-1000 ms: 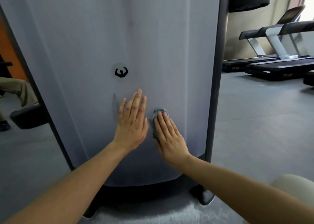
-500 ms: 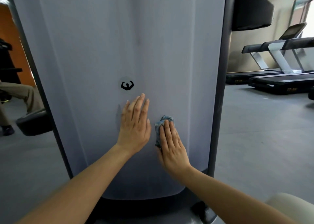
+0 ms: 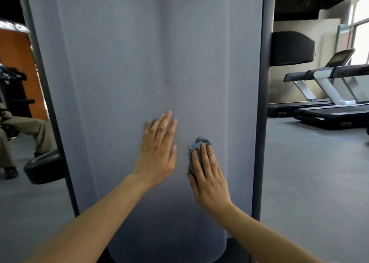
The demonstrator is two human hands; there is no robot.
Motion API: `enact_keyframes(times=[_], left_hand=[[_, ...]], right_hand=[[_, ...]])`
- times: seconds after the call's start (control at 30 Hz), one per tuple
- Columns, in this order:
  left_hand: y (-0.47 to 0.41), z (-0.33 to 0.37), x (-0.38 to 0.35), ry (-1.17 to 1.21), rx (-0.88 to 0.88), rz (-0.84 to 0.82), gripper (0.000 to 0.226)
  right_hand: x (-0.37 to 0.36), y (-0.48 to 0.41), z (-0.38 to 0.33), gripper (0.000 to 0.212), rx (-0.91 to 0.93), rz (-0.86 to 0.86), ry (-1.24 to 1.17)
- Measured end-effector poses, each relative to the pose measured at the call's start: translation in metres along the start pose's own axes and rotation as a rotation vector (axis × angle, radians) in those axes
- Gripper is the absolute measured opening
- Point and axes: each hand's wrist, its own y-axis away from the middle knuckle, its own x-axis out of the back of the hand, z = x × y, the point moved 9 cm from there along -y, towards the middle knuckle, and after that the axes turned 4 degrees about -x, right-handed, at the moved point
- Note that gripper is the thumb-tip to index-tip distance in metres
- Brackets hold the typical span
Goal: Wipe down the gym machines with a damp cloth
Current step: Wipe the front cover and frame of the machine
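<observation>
The right hand [image 3: 209, 178] presses the cloth [image 3: 197, 143] flat-fingered against the upright panel [image 3: 139, 63], which runs mostly above the cloth. The left hand [image 3: 157, 153] rests open just left of it.

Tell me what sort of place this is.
Most likely a gym: treadmills stand side by side at the right, and a black pad sticks out beside the tall grey machine panel.

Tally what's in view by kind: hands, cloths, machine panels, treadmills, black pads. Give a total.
Hands: 2, left hand and right hand
Cloth: 1
Grey machine panel: 1
Treadmills: 2
Black pads: 2
Total: 8
</observation>
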Motion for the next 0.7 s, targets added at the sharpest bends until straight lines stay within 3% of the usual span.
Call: enact_keyframes(times=[0.2, 0.57, 0.7], left_hand=[[-0.04, -0.004, 0.016, -0.036, -0.007, 0.031, 0.068], [-0.127, -0.021, 0.049, -0.063, 0.024, 0.113, 0.068], [-0.164, -0.03, 0.063, -0.091, -0.005, 0.152, 0.065]], right_hand=[[0.026, -0.063, 0.002, 0.07, 0.043, 0.056, 0.005], [0.122, -0.279, 0.009, 0.065, 0.068, 0.228, 0.047], [0.125, -0.29, 0.011, 0.065, 0.065, 0.256, 0.07]])
